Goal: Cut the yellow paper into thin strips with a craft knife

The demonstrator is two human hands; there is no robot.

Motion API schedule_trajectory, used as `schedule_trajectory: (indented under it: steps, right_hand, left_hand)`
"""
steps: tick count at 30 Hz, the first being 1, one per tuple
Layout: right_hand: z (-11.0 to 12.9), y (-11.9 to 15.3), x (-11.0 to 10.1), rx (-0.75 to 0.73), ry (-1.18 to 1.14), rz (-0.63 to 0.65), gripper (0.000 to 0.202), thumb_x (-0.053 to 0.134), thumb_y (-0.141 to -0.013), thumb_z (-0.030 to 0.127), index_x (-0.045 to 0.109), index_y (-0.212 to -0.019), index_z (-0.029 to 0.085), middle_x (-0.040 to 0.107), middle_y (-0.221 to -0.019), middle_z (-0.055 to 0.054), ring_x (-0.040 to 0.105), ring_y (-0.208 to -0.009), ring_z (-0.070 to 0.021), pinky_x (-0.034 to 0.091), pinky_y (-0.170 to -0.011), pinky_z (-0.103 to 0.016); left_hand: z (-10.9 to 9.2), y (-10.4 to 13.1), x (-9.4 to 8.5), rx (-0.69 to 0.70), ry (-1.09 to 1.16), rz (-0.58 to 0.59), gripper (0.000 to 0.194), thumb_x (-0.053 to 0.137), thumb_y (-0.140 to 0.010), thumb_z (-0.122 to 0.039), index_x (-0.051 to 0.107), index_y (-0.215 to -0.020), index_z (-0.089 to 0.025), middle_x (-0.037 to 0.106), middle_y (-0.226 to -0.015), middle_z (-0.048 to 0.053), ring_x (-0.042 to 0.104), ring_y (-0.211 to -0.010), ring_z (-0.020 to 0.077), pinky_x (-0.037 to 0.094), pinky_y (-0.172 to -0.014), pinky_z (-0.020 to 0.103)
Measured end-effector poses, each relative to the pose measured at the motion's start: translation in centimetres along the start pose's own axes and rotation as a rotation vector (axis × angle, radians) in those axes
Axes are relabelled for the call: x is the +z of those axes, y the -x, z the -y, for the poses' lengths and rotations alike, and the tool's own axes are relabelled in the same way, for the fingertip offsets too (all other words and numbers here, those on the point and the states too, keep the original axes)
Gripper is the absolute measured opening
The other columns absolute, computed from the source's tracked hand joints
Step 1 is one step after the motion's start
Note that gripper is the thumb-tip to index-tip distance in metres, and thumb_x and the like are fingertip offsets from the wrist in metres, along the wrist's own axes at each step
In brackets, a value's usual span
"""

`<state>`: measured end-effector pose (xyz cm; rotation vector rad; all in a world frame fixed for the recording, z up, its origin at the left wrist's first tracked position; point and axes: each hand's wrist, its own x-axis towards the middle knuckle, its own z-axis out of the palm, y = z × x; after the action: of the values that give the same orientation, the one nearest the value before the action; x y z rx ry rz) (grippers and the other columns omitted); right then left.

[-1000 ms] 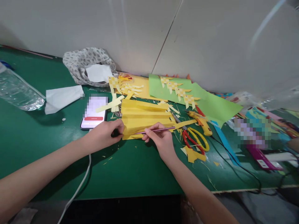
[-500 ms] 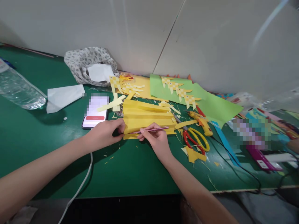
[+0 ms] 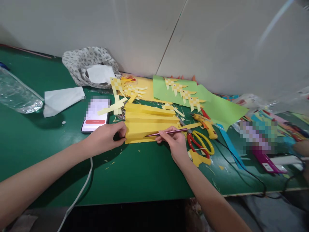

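Note:
A creased sheet of yellow paper [image 3: 145, 126] with raised folds lies on the green table. My left hand [image 3: 108, 137] pinches its lower left corner between thumb and fingers. In my right hand [image 3: 175, 141] is a thin dark pink stick [image 3: 178, 130], its pointed tip resting near the sheet's lower edge. Just right of that hand are scissors with red and yellow handles [image 3: 207, 146]. A phone [image 3: 95, 112] with a lit screen lies beyond my left hand.
Behind the sheet, woven paper fish [image 3: 178, 87] rest on green paper [image 3: 222, 106]. A yellow glue gun [image 3: 210, 129] and a magenta power strip [image 3: 267, 162] lie right. A plastic bottle [image 3: 19, 91] and patterned cloth bag [image 3: 72, 62] stand left. Another person's hand [image 3: 301, 147] shows far right.
My right hand has moved to the right with the stick, whose tip now shows on the paper. The lower edge of the sheet is more exposed. My left hand stays at the corner.

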<state>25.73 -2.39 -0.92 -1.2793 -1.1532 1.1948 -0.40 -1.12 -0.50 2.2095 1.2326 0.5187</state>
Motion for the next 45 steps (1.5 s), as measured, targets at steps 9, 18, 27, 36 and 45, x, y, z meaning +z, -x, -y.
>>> schedule_trajectory:
  steps: [9,18,27,36,45]
  right_hand:
    - [-0.2,-0.6,-2.5,-0.016,0.013,-0.076,0.026,0.079,-0.067,0.033,0.057,-0.067,0.018,0.069,-0.054,0.0,0.062,-0.048,-0.0127,0.051,-0.051,-0.023]
    - [0.0,0.0,-3.4,-0.082,-0.025,-0.159,0.025,0.079,-0.066,0.029,0.056,-0.065,0.019,0.067,-0.051,0.001,0.061,-0.046,-0.0137,0.05,-0.049,-0.026]
    - [1.3,1.3,3.9,-0.017,-0.034,0.109,0.024,0.077,-0.07,0.034,0.057,-0.066,0.021,0.071,-0.058,0.0,0.067,-0.054,-0.016,0.057,-0.06,-0.031]
    - [0.8,1.3,4.7,0.019,-0.045,0.127,0.027,0.077,-0.069,0.036,0.056,-0.066,0.02,0.07,-0.058,-0.001,0.067,-0.054,-0.016,0.057,-0.06,-0.031]
    - [0.8,1.2,3.8,0.004,-0.004,0.104,0.025,0.077,-0.07,0.034,0.056,-0.066,0.021,0.07,-0.058,0.0,0.068,-0.055,-0.0164,0.057,-0.061,-0.032]
  left_hand:
    - [-0.2,0.2,-0.1,-0.004,-0.002,-0.013,0.014,0.052,-0.078,-0.026,0.039,-0.078,-0.022,0.056,-0.072,-0.004,0.052,-0.056,0.01,0.036,-0.051,0.022]
    - [-0.2,0.3,-0.1,0.003,-0.001,-0.023,0.014,0.052,-0.08,-0.028,0.039,-0.078,-0.022,0.055,-0.07,-0.004,0.051,-0.055,0.0104,0.036,-0.05,0.022]
    - [-0.3,0.1,0.0,0.019,0.007,-0.022,0.014,0.053,-0.078,-0.027,0.04,-0.077,-0.022,0.052,-0.067,-0.005,0.048,-0.052,0.0097,0.034,-0.049,0.021]
    - [-0.1,0.1,-0.4,0.047,-0.03,-0.012,0.011,0.053,-0.077,-0.023,0.042,-0.078,-0.021,0.055,-0.069,-0.004,0.051,-0.055,0.0102,0.037,-0.051,0.021]
    - [0.0,0.1,-0.3,0.059,-0.078,-0.031,0.015,0.055,-0.077,-0.023,0.04,-0.076,-0.022,0.055,-0.066,-0.005,0.05,-0.05,0.0093,0.034,-0.048,0.021]
